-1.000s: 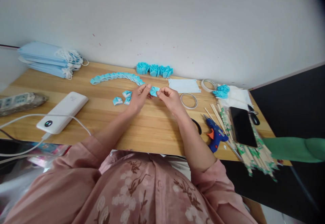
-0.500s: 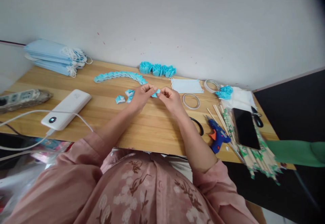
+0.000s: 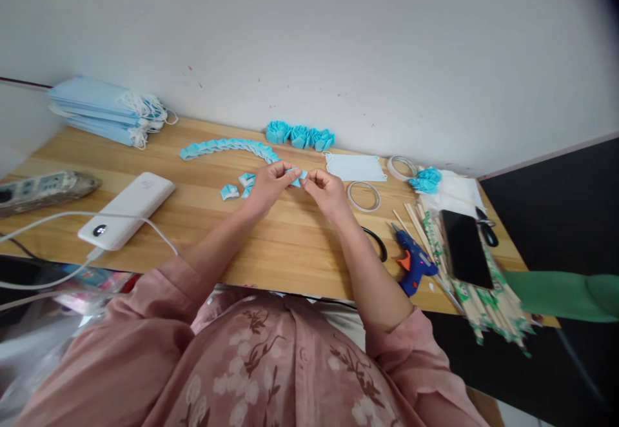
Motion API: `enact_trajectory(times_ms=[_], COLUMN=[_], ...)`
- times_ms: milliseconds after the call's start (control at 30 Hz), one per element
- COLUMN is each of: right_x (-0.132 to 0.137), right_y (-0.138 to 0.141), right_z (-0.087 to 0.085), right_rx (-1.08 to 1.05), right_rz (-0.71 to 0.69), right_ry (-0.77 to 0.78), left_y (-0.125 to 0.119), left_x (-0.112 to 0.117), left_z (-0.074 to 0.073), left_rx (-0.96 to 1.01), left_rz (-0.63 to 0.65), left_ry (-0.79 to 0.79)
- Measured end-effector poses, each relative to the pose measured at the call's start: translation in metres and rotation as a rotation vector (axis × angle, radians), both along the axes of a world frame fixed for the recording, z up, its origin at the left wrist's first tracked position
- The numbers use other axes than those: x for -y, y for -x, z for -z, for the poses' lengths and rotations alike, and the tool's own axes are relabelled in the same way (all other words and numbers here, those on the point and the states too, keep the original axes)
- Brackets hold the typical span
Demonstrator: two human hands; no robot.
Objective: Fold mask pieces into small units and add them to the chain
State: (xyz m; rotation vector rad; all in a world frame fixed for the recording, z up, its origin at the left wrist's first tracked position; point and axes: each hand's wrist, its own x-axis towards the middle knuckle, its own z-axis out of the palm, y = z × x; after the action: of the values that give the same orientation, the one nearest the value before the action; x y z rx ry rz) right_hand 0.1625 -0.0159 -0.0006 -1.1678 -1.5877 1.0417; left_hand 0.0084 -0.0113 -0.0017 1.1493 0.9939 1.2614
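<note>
Between my two hands, above the middle of the table, is a small folded blue piece (image 3: 296,178), paper or fabric. My left hand (image 3: 269,185) pinches its left side. My right hand (image 3: 325,189) pinches its right edge, with the fingertips of both hands close together. Several similar blue-and-white folded pieces (image 3: 229,192) lie just left of my left hand. Behind them a curved row of overlapping folded blue pieces (image 3: 227,146) stretches across the table; its right end reaches near my left fingers. Fingers partly cover the held piece.
At the back stand blue flowers (image 3: 300,135) and a flat face mask (image 3: 355,167). Tape rolls (image 3: 363,196), a blue glue gun (image 3: 414,259), wrapped sticks (image 3: 483,307) and a phone (image 3: 467,248) lie right. Left are stacked masks (image 3: 101,109), a power bank (image 3: 126,211) and a power strip (image 3: 46,189).
More of the blue piece shows between my fingertips now. Both hands stay in nearly the same place, and the view has shifted very slightly.
</note>
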Motion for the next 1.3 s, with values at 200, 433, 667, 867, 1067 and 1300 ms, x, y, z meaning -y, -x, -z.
enact_trajectory(times_ms=[200,433,667,867,1067,1300], right_x=[-0.001,-0.002,-0.003,-0.001,-0.003,-0.004], right_y=[-0.002,-0.004,-0.002,-0.006,-0.014,-0.014], right_z=[0.002,0.003,0.005,-0.004,-0.006,-0.003], right_rx=[-0.026,-0.045,-0.048,-0.123,-0.001,-0.018], right_rz=[-0.025,-0.045,-0.040,0.010,-0.072,-0.094], right_ry=[0.012,0.033,0.038,0.092,0.089,0.080], left_y=[0.001,0.001,0.000,0.001,0.004,0.003], left_x=[-0.002,-0.002,0.000,0.000,0.000,0.002], left_z=[0.001,0.002,0.003,0.003,0.005,0.000], left_rx=[-0.004,-0.017,-0.051,-0.098,-0.249,-0.070], left_rz=[-0.021,-0.042,-0.044,-0.040,0.035,0.108], left_ry=[-0.011,-0.047,-0.084,-0.100,-0.120,-0.044])
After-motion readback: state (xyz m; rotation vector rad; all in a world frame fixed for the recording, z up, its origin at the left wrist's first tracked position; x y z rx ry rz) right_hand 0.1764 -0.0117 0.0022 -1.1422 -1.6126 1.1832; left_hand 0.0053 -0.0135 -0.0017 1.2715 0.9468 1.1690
